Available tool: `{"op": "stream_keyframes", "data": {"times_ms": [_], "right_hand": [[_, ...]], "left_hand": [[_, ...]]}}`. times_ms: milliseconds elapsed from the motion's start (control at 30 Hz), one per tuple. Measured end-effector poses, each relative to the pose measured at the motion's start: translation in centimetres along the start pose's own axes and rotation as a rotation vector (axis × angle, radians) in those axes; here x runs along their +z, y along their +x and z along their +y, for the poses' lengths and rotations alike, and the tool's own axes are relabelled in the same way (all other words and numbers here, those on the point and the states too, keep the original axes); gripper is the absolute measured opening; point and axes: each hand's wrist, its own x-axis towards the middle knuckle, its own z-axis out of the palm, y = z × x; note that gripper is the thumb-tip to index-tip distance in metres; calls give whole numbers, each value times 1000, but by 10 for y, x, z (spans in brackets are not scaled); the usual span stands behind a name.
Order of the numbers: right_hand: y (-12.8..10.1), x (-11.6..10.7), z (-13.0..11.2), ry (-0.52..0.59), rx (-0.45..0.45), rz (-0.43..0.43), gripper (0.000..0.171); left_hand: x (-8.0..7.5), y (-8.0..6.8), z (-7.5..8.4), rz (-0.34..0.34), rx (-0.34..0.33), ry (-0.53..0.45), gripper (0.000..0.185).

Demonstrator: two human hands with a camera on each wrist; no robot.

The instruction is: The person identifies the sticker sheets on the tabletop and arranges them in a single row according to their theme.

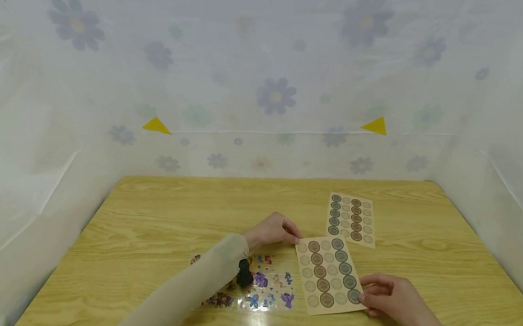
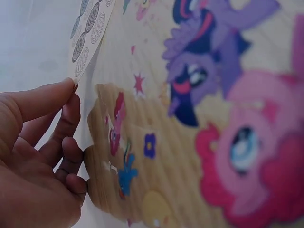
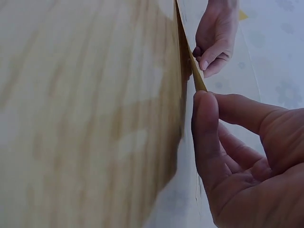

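Observation:
A beige sheet of round seal stickers [image 1: 328,275], in brown and grey columns among pale ones, slants over the wooden table. At its upper left corner my left hand [image 1: 275,230] pinches it between thumb and fingertip; the left wrist view shows the sheet's corner [image 2: 90,35] in that pinch. My right hand [image 1: 393,302] grips the lower right corner. In the right wrist view the sheet [image 3: 198,80] appears edge-on, slightly raised at the thumb. Under the left forearm lies a clear sheet of pony stickers [image 1: 277,283], partly hidden by the sleeve.
A second beige seal sheet [image 1: 352,220] lies behind the held one, which overlaps its lower edge. More colourful stickers [image 1: 219,300] lie under the left sleeve. The wooden table [image 1: 149,215] ends at white flowered curtains [image 1: 230,95] on the back and sides.

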Motion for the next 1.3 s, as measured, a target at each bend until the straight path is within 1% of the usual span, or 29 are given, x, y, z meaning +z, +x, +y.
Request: {"op": "stream_keyframes", "data": {"times_ms": [200, 333, 500, 667, 800, 1067, 1300], "right_hand": [[1, 3, -1, -93, 30, 14, 43], [1, 6, -4, -147, 45, 20, 44], [1, 7, -5, -225, 17, 26, 42], [2, 9, -3, -287, -10, 26, 39], [2, 7, -3, -293, -13, 18, 39], [4, 9, -3, -317, -52, 27, 42], [4, 10, -6, -276, -39, 1, 47]], "left_hand": [[2, -1, 2, -17, 38, 68, 9], [2, 0, 5, -15, 65, 116, 9], [4, 2, 4, -16, 83, 123, 8], [5, 2, 2, -14, 73, 111, 8], [6, 0, 3, -12, 77, 93, 9], [6, 1, 1, -7, 91, 78, 8], [9, 2, 0, -5, 92, 78, 8]]}}
